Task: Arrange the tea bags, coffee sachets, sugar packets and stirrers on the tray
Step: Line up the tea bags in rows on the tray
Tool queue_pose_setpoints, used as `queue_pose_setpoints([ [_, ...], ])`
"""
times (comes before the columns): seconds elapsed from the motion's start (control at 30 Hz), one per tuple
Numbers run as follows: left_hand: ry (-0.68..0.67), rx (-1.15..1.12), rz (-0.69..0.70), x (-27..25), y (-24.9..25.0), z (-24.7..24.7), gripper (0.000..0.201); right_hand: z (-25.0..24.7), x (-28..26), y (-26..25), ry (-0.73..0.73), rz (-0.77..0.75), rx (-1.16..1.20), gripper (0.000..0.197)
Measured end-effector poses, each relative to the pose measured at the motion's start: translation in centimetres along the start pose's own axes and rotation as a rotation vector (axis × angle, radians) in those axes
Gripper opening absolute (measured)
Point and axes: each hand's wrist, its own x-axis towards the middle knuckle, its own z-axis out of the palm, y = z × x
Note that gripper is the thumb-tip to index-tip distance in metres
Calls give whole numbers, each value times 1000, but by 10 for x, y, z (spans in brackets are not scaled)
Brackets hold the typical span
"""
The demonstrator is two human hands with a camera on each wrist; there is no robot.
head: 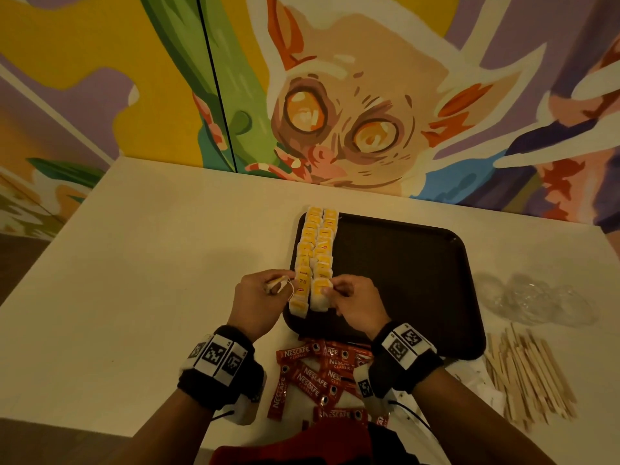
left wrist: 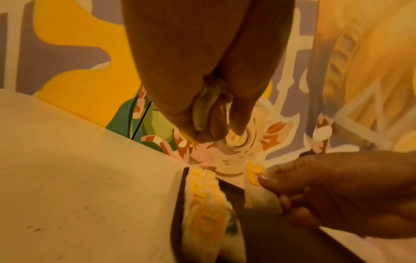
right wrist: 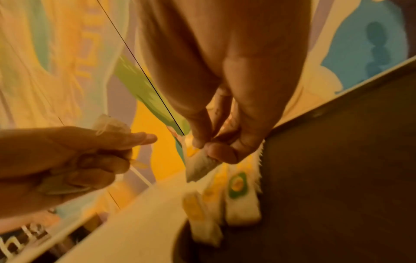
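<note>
Head view: both hands low over the near left corner of a dark tray (head: pixel 402 263) on a pale tabletop (head: pixel 151 263). Left hand (head: pixel 260 298) fingers curled round a crumpled tea bag with loose string (head: pixel 276 284); the left wrist view shows the bag wedged between thumb and fingers. Right hand (head: pixel 355 305) pinches a single yellow-labelled tea bag (head: pixel 318 295) between thumb and forefinger, at the near end of the tea bag rows (head: pixel 317 250). Those rows, two side by side, run away from the hands along the tray's left edge. Red Nescafé coffee sachets (head: pixel 315 377) lie in a loose heap on the tabletop between the wrists, just short of the tray. Wooden stirrers (head: pixel 526 374) piled to the right of the right wrist. Crumpled clear plastic (head: pixel 536 300) beyond them, right of the tray. Sugar packets: cannot tell.
</note>
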Motion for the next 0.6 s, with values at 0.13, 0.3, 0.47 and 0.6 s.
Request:
queue_pose_setpoints([
  [0.13,-71,263,-29,5,-22,6,23,12,10,19,-46,123,-144,22],
  [0.3,-131,413,-97,11,-43,17,48,24,17,26,-41,181,-174,16],
  [0.47,-144,442,-152,17,-44,30,49,31,22,33,17,163,-196,21],
  [0.6,-186,502,-171,23,-50,37,46,29,20,37,31,163,-256,59],
])
